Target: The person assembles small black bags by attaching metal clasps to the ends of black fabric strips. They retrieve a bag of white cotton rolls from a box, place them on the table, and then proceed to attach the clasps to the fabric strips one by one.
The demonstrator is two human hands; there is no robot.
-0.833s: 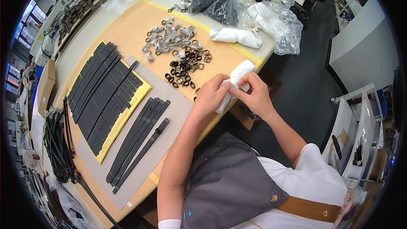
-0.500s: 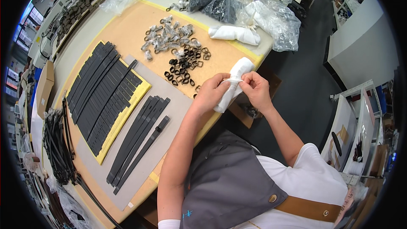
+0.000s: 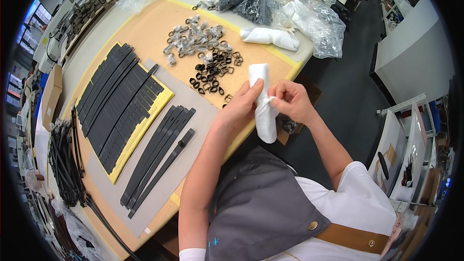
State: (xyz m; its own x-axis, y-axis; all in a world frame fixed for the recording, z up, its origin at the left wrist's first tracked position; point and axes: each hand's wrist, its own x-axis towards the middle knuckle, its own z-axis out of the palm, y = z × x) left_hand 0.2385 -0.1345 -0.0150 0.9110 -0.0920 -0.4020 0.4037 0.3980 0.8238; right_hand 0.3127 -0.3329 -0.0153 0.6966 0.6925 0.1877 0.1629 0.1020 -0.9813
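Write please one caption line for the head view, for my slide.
Both hands, left hand and right hand, hold a white wrapped bundle beside black metal rings and black straps.

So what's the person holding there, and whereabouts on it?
A white rolled bundle: left hand wraps its upper side, right hand pinches its middle edge.

Table: a long workbench (image 3: 159,24) with a tan top edged in yellow tape, running from lower left to upper right.
Mat: a grey sheet (image 3: 113,174) lies on the near part of the top.
Floor: dark grey and smooth (image 3: 353,92), to the right of the table.
Right side: a pale cabinet (image 3: 415,48) stands near the upper right; below it, a white rack (image 3: 406,150) with small items.
Left side: a cardboard box (image 3: 50,94) beside the table edge.
Windows: bright panes (image 3: 41,12) at the upper left.
Light: even and bright, soft shadows.
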